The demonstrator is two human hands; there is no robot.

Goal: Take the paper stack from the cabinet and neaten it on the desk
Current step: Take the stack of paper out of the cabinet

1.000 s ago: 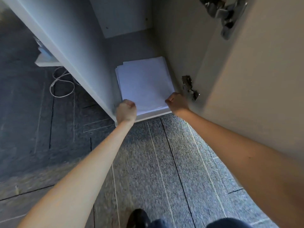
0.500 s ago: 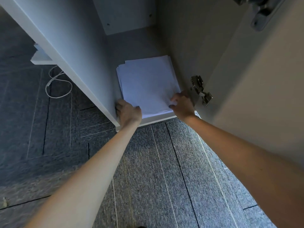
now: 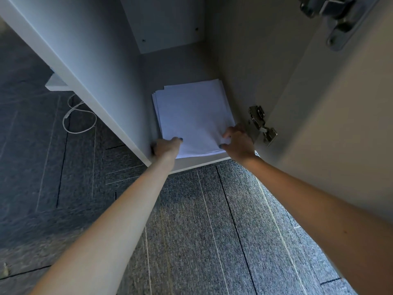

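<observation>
paper stack (image 3: 192, 116) on cabinet (image 3: 176, 62) floor. left hand (image 3: 167, 146) and right hand (image 3: 239, 140) pinch its near corners. loose, floppy sheets, likely to slide; support from underneath.

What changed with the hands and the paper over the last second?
Both hands opened from fists at the shelf's front edge and moved onto the paper stack: the left hand now grips its near left corner, the right hand its near right corner, thumbs on top. The stack itself stays flat on the cabinet floor, sheets still slightly fanned; the door hinge is unchanged.
</observation>
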